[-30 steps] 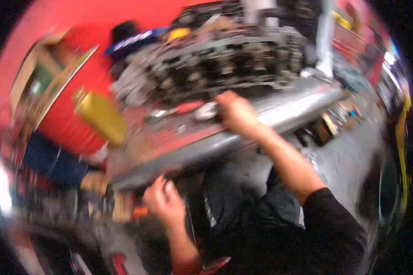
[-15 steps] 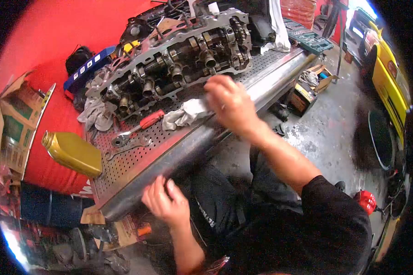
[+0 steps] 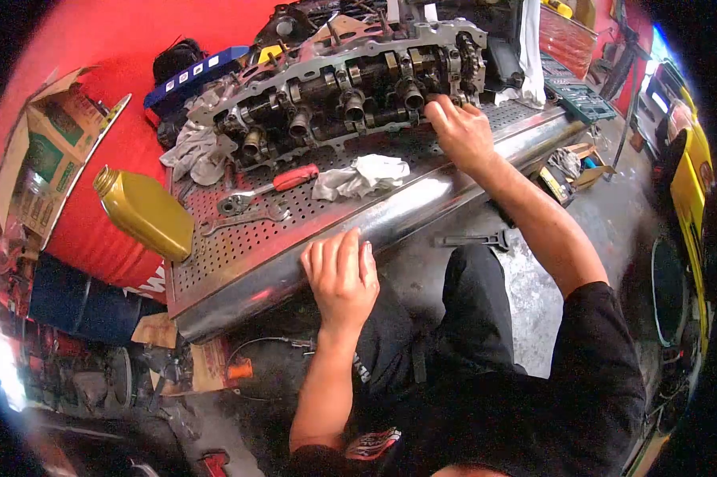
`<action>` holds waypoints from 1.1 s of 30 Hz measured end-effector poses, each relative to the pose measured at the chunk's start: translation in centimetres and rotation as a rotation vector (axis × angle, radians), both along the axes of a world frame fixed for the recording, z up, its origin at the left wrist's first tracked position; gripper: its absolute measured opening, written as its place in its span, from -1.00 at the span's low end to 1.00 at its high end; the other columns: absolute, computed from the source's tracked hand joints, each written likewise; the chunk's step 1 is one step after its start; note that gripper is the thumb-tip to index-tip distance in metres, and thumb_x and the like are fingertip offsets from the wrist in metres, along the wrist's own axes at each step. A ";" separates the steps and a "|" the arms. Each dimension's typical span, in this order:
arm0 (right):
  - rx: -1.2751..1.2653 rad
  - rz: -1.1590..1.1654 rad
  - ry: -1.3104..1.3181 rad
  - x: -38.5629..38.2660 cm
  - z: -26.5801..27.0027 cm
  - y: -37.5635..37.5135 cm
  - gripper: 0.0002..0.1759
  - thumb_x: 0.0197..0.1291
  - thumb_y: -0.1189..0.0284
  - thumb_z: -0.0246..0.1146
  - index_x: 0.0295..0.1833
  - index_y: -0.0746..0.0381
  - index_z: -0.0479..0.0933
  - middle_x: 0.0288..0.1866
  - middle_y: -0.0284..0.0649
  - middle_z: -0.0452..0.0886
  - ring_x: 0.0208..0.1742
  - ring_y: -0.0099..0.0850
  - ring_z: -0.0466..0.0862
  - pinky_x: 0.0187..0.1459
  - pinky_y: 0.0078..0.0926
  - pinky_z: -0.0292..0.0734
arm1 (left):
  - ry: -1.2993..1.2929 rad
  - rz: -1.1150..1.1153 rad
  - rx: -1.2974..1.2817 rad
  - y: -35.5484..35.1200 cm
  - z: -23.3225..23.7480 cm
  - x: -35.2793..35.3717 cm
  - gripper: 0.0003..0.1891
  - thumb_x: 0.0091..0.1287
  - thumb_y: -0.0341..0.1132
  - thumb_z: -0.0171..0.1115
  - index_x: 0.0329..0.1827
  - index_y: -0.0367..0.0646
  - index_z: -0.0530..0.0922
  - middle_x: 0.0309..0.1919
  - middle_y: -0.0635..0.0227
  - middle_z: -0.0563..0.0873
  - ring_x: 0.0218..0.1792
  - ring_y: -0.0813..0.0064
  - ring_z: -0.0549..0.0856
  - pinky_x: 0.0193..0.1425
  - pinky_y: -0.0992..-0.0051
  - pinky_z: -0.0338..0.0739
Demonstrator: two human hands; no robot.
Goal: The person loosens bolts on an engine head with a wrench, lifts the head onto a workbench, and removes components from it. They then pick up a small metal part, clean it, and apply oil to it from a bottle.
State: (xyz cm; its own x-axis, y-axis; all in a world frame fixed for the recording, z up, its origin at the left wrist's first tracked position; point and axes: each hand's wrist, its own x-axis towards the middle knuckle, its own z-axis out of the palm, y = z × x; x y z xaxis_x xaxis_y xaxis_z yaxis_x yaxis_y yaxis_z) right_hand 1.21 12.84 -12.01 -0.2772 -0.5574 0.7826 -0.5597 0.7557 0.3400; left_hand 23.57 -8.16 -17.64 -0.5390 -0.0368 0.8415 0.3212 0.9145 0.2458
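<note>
An engine cylinder head (image 3: pixel 350 87) with exposed valve gear lies along the back of a perforated metal bench (image 3: pixel 247 238). My right hand (image 3: pixel 460 131) rests on the near right corner of the cylinder head, fingers curled against it. My left hand (image 3: pixel 341 274) lies flat, fingers spread, on the bench's rounded front edge and holds nothing. A crumpled white rag (image 3: pixel 360 176) sits on the bench between the hands. A red-handled ratchet (image 3: pixel 267 189) and a wrench (image 3: pixel 243 220) lie to the left of the rag.
A gold oil bottle (image 3: pixel 145 213) lies at the bench's left end by a red wall. A cardboard box (image 3: pixel 44 155) sits far left. A green socket tray (image 3: pixel 577 94) is at the right end. Boxes of parts stand on the floor (image 3: pixel 569 163); a yellow car (image 3: pixel 692 167) is at right.
My right hand let go of the white rag and moved up right to the cylinder head. My left hand rose from below the bench onto its front edge. The view steadied.
</note>
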 end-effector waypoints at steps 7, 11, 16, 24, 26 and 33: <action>-0.014 -0.067 0.047 0.6 0.1 -0.7 -0.77 0.21 0.36 0.23 -0.05 0.11 0.42 -0.14 -0.26 0.57 -0.40 -0.40 0.72 -0.31 -0.41 0.61 | -0.059 -0.005 0.026 -0.8 0.2 0.5 -0.72 0.19 -0.52 0.39 -0.03 -0.28 0.63 -0.21 0.19 0.72 -0.14 0.14 0.65 0.06 0.20 0.46; -0.031 -0.100 0.060 0.0 -0.7 -0.6 -0.79 0.23 0.36 0.22 -0.05 0.10 0.42 -0.09 -0.27 0.64 -0.40 -0.43 0.75 -0.31 -0.43 0.61 | -0.043 0.030 -0.010 -0.7 1.0 -0.2 -0.65 0.19 -0.49 0.40 0.06 -0.27 0.61 -0.12 0.16 0.71 -0.07 0.11 0.64 0.12 0.15 0.46; -0.005 -0.035 0.066 0.0 -0.2 -0.1 -0.85 0.23 0.36 0.22 -0.14 0.07 0.40 -0.21 -0.39 0.64 -0.36 -0.46 0.74 -0.30 -0.44 0.54 | -0.053 -0.059 -0.136 0.9 6.7 -4.8 -0.42 0.22 -0.35 0.43 0.35 -0.05 0.53 0.22 0.09 0.56 0.19 -0.01 0.52 0.35 0.08 0.40; -0.001 -0.090 -0.141 0.1 -0.6 -1.0 -0.82 0.24 0.30 0.24 -0.08 0.04 0.47 -0.14 -0.33 0.67 -0.27 -0.37 0.75 -0.23 -0.31 0.60 | -0.294 0.256 -0.238 -2.2 3.2 -8.8 -0.84 0.24 -0.23 0.31 -0.34 -0.12 0.70 -0.35 0.19 0.73 -0.18 0.08 0.69 -0.06 0.05 0.53; -0.030 -0.137 -0.382 1.7 0.1 -1.9 -0.87 0.31 0.33 0.13 -0.06 0.02 0.48 -0.15 -0.24 0.67 -0.15 -0.20 0.77 -0.17 -0.13 0.66 | -0.173 0.412 -0.196 -3.6 3.6 -7.0 -0.78 0.04 -0.32 0.32 -0.23 -0.02 0.78 -0.32 0.16 0.76 -0.23 0.06 0.72 -0.07 0.04 0.58; -0.141 -0.039 -0.028 -1.1 -1.8 -1.1 -0.88 0.16 0.28 0.17 -0.29 0.07 0.43 -0.43 -0.33 0.55 -0.44 -0.32 0.74 -0.40 -0.24 0.60 | -0.353 0.377 -0.364 -10.0 5.2 -8.3 -0.58 0.35 -0.18 0.30 0.28 0.06 0.63 0.01 0.14 0.73 0.07 -0.04 0.65 0.16 0.05 0.50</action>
